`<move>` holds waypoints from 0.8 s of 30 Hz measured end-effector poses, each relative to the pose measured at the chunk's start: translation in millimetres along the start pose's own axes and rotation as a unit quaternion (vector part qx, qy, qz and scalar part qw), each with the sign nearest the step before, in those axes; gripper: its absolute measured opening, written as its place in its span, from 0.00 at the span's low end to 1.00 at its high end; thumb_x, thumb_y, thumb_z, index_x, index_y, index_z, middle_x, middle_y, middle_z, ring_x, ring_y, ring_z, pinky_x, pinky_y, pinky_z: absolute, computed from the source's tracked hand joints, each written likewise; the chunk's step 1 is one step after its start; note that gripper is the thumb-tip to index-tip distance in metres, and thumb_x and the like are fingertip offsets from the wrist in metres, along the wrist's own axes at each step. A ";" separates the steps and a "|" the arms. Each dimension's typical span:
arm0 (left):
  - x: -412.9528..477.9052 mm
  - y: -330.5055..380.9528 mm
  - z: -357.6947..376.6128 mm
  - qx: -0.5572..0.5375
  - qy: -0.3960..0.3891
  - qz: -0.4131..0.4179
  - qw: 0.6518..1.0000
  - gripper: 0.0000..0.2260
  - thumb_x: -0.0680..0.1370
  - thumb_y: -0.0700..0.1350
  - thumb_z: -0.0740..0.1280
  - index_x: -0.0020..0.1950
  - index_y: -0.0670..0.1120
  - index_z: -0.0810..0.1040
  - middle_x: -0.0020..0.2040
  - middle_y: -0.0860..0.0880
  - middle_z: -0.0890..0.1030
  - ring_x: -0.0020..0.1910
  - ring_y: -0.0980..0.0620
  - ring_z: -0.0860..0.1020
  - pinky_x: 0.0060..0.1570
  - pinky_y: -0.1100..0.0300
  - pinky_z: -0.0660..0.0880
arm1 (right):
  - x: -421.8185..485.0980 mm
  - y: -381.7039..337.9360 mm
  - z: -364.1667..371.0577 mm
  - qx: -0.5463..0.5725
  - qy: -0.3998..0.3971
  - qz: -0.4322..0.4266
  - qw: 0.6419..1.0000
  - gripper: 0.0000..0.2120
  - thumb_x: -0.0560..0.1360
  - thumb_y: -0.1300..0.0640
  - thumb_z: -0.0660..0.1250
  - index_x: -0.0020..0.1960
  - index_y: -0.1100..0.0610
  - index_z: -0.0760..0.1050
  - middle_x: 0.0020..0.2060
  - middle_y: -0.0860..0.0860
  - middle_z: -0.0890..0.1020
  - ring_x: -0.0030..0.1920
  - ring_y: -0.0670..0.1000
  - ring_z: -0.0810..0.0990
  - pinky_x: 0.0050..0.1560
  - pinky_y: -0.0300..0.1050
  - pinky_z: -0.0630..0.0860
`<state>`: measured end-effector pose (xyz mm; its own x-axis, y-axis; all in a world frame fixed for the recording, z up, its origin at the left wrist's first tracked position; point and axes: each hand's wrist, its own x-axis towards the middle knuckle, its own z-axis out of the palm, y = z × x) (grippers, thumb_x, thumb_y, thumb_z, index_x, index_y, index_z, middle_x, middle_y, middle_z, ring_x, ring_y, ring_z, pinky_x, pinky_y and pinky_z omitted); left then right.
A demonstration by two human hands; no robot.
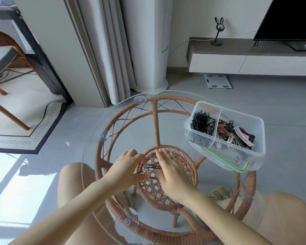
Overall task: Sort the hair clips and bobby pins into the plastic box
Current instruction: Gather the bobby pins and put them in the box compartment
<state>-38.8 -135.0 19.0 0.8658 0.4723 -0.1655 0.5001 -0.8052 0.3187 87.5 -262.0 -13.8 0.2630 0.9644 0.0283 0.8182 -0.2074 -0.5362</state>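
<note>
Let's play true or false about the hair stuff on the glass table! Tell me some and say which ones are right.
1. The plastic box has two compartments. True.
2. In the box, the bobby pins are mixed in with the hair clips. False: the pins fill the left compartment and the clips fill the right.
3. The box is closed. False: it is open and sits on its lid.
4. A few loose bobby pins are outside the box, at the left hand. True.
5. The right hand holds a clip. False: its fingers are straight and hold nothing.
</note>
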 end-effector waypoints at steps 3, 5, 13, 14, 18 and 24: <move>3.5 1.0 -1.8 -0.030 0.012 0.019 0.999 0.13 0.72 0.53 0.69 0.54 0.51 0.77 0.51 0.50 0.76 0.52 0.49 0.75 0.52 0.56 0.73 | -15.6 -11.1 3.6 0.035 -0.014 -0.045 0.998 0.25 0.80 0.56 0.51 0.75 0.56 0.47 0.74 0.47 0.51 0.70 0.35 0.36 0.67 0.28 0.33; 3.3 2.5 -2.8 -0.042 0.021 0.030 0.998 0.10 0.73 0.51 0.69 0.52 0.49 0.79 0.49 0.50 0.77 0.50 0.49 0.76 0.50 0.55 0.74 | -23.4 -17.5 -1.0 0.088 -0.032 -0.037 0.995 0.25 0.80 0.57 0.52 0.75 0.54 0.49 0.74 0.46 0.55 0.70 0.33 0.42 0.67 0.24 0.38; -18.6 -13.2 -7.1 0.030 0.025 -0.016 0.999 0.26 0.70 0.60 0.68 0.65 0.54 0.69 0.60 0.51 0.72 0.60 0.51 0.71 0.58 0.58 0.71 | -39.7 -3.8 -38.8 -0.116 0.020 0.069 0.991 0.44 0.63 0.31 0.65 0.71 0.54 0.62 0.63 0.49 0.71 0.64 0.52 0.67 0.66 0.49 0.64; -23.1 -14.8 -6.5 0.027 0.021 -0.028 0.999 0.26 0.71 0.59 0.68 0.65 0.53 0.69 0.60 0.51 0.72 0.59 0.52 0.72 0.57 0.60 0.71 | -39.7 -4.4 -36.8 -0.138 -0.006 0.066 0.988 0.46 0.61 0.29 0.64 0.71 0.53 0.61 0.63 0.48 0.69 0.63 0.52 0.66 0.66 0.49 0.64; -32.9 -11.9 -3.0 -0.026 0.043 -0.066 0.997 0.14 0.73 0.49 0.69 0.57 0.47 0.76 0.52 0.49 0.78 0.45 0.54 0.76 0.44 0.68 0.69 | -25.8 -12.9 -22.8 -0.132 -0.001 0.064 0.989 0.42 0.63 0.30 0.65 0.69 0.54 0.64 0.59 0.49 0.71 0.60 0.52 0.67 0.61 0.45 0.64; -27.8 7.1 6.8 -0.068 0.095 -0.081 0.990 0.06 0.76 0.43 0.65 0.46 0.44 0.81 0.43 0.49 0.83 0.40 0.52 0.78 0.39 0.67 0.68 | -1.2 -29.3 -7.3 -0.076 0.053 0.103 0.990 0.29 0.67 0.34 0.64 0.58 0.55 0.73 0.54 0.50 0.77 0.56 0.51 0.71 0.54 0.43 0.67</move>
<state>-59.2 -156.3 19.5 0.7487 0.6609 -0.0513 0.6147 -0.6632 0.4271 67.0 -258.2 8.1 0.4776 0.8782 0.0255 0.8073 -0.4272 -0.4072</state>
